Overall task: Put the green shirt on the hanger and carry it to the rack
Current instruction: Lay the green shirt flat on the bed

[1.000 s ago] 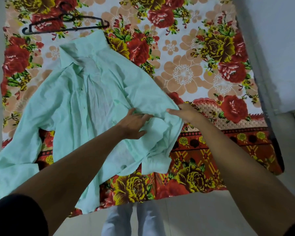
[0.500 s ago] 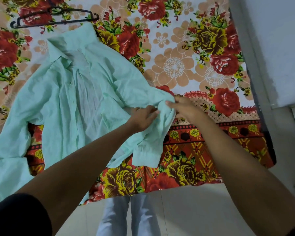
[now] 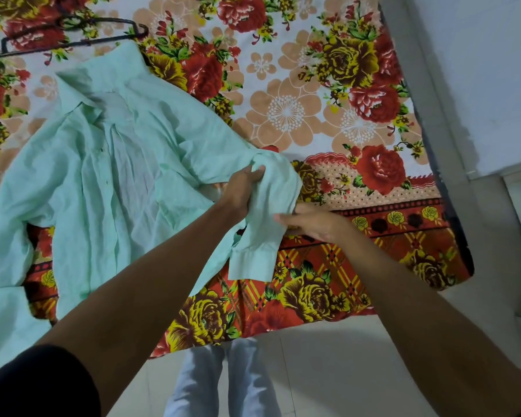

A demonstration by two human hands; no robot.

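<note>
While lying flat on the floral bedsheet (image 3: 286, 112):
Hanger (image 3: 69, 34): resting at 11 o'clock, just beyond the collar.
Green shirt (image 3: 109, 182): spreading across 9 o'clock.
Left hand (image 3: 242, 191): gripping the bunched sleeve, fingers closed.
Right hand (image 3: 313, 222): touching that sleeve, fingers mostly extended.

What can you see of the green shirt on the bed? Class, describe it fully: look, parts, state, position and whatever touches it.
The green shirt is pale mint, thin woven-looking cloth, creased. It lies spread front-up on the floral bedsheet, collar towards the black hanger beyond it, front placket open with small dark buttons showing. One long sleeve trails to the picture's left edge. The other sleeve is lifted and bunched: the left hand grips it, the right hand touches it lower down, and its cuff hangs loose.
</note>
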